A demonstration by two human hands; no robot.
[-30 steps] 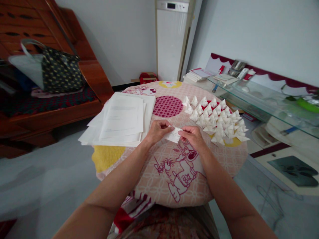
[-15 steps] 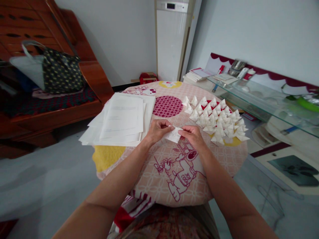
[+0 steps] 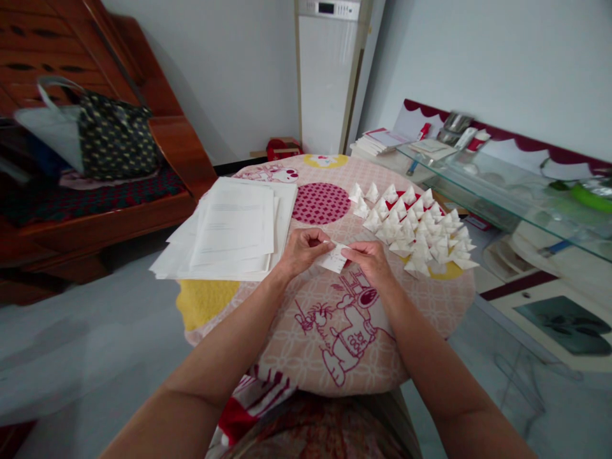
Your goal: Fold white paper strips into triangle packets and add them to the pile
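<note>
A small folded piece of white paper (image 3: 333, 259) is held between my two hands, over the middle of a round table (image 3: 306, 344) with a pink patterned cloth. My left hand (image 3: 305, 250) pinches its left upper edge between thumb and fingers. On the opposite side, my right hand (image 3: 367, 256) grips the right edge, thumb on top. To the right stand several pointed folded paper pieces (image 3: 415, 223), set out in rows. A stack of white paper sheets (image 3: 234, 229) with faint print lies on the left part of the table.
At the right is a glass-topped cabinet (image 3: 516, 191) bearing books (image 3: 380, 141), tins and cups. A wooden bench (image 3: 182, 146) with a dotted bag (image 3: 117, 137) stands at the left. Behind the table is a tall white appliance (image 3: 325, 76).
The right thumb and fingers have shifted slightly on the folded paper's edge. Both hands stay in nearly the same place, and the view has tilted very little.
</note>
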